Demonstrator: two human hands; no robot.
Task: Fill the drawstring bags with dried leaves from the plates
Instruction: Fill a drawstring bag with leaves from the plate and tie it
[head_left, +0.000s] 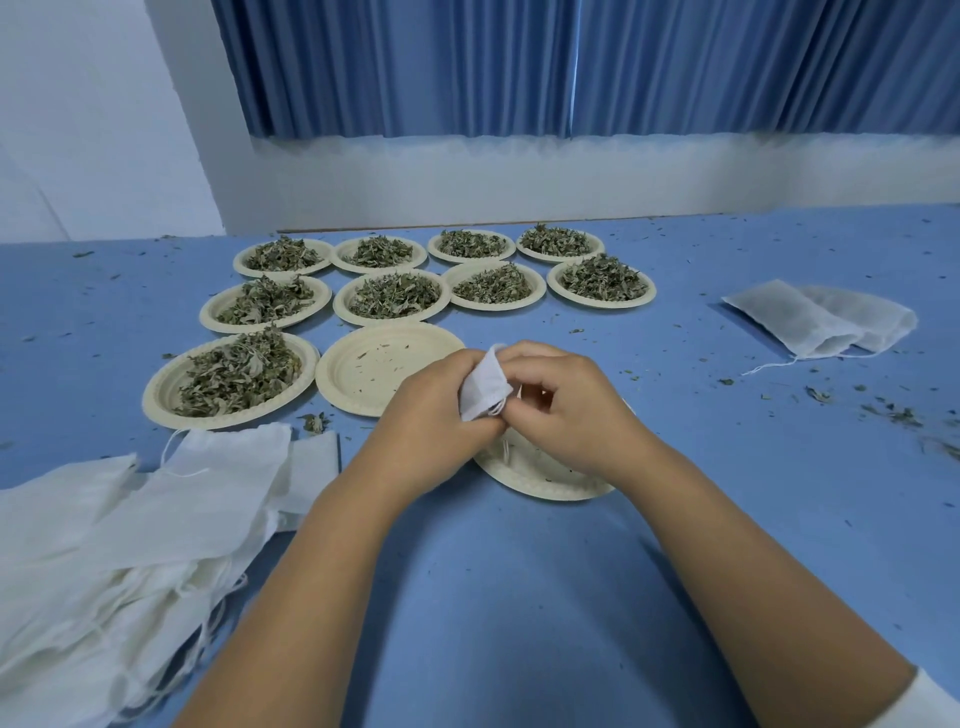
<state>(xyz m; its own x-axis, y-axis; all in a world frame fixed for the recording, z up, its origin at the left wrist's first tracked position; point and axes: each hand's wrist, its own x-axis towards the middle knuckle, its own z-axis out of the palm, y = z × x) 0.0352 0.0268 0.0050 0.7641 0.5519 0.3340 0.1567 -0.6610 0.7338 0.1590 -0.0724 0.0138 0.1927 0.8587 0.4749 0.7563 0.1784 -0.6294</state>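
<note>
Two-handed, held small white fabric drawstring bag (483, 387) bunched between left hand (441, 415) and right hand (566, 405), fingers curled onto it, above beige paper plate (540, 483).

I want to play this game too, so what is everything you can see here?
round beige paper plates heaped with dried green leaves: nine, back and left of table
empty beige paper plates: two, front, one under the hands
flat white drawstring bags: pile, near left
greyish-white bags: seemingly two, far right
small white bag: one, held
blue table: one, strewn with leaf crumbs
blue curtains: behind
left grip: holds the small bag
right grip: pinches its edge
</note>
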